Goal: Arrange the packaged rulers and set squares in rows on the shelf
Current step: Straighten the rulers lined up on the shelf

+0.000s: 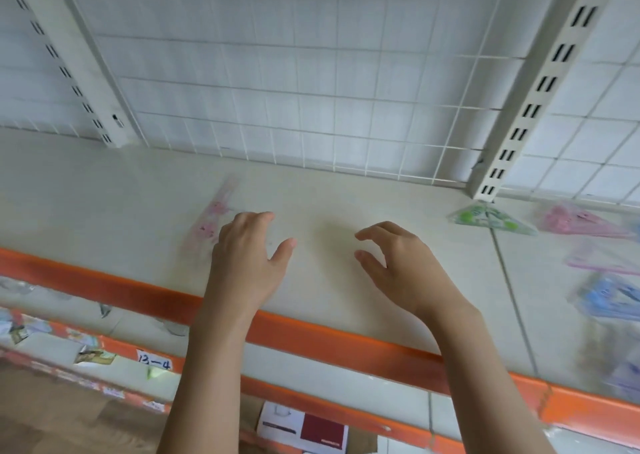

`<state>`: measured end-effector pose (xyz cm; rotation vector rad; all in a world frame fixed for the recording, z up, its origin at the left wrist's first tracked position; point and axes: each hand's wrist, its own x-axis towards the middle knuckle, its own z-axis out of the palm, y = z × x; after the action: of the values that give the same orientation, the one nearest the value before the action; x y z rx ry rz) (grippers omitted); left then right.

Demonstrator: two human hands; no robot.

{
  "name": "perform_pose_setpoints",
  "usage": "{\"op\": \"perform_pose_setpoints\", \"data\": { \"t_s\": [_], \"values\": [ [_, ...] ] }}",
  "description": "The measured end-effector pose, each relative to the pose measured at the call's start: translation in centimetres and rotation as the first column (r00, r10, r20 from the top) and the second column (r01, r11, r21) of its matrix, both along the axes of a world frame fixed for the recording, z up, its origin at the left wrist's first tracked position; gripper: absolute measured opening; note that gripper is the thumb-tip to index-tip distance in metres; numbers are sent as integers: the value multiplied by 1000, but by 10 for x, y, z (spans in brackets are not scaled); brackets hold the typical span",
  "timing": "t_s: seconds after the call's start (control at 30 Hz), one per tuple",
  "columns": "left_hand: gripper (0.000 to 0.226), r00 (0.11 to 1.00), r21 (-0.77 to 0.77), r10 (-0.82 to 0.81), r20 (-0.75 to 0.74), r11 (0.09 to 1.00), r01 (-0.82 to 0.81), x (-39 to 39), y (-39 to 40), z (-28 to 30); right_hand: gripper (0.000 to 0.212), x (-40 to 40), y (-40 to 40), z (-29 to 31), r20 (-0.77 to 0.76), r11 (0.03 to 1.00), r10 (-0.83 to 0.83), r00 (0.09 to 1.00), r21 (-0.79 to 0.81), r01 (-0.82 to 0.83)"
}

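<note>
A pink packaged ruler set (211, 223) lies on the white shelf (346, 197), just left of my left hand (247, 256). That hand hovers beside it with fingers relaxed and holds nothing. My right hand (394, 263) is over the bare middle of the shelf, fingers loosely curled, empty. At the right lie a green set square pack (491, 219), a pink pack (575, 219), another pink one (609, 261) and a blue pack (609, 297), loosely scattered. The picture is blurred by motion.
An orange rail (311, 339) runs along the shelf's front edge. A white wire grid (311, 90) forms the back wall, with slotted uprights (533, 100) on both sides. A lower shelf holds small items and a label reading 13-4 (154, 359). A white and red box (304, 429) sits below.
</note>
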<state>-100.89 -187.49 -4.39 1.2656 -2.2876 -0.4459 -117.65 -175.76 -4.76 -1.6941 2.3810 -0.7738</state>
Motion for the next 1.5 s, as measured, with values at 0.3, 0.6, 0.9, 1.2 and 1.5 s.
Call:
{"op": "perform_pose_setpoints", "data": {
  "t_s": [0.3,0.6,0.9,1.2,1.5],
  "values": [
    [37,983,41,-17,184,999,9,65,-92,3,30,48,-55,-4,34,994,-108,994,-29,109],
    [59,946,158,-98,308,986,51,51,-126,2,31,81,-83,-12,36,984,-178,983,-25,179],
    [67,916,358,-261,306,923,143,42,-151,5,30,84,-79,-14,48,960,-278,959,-16,279],
    [50,968,407,-230,97,897,172,53,-151,-1,32,95,-90,-16,16,967,-254,967,19,254],
    [40,963,240,-107,247,970,46,29,-144,5,31,95,-79,-12,13,965,-263,965,22,263]
  ]
}}
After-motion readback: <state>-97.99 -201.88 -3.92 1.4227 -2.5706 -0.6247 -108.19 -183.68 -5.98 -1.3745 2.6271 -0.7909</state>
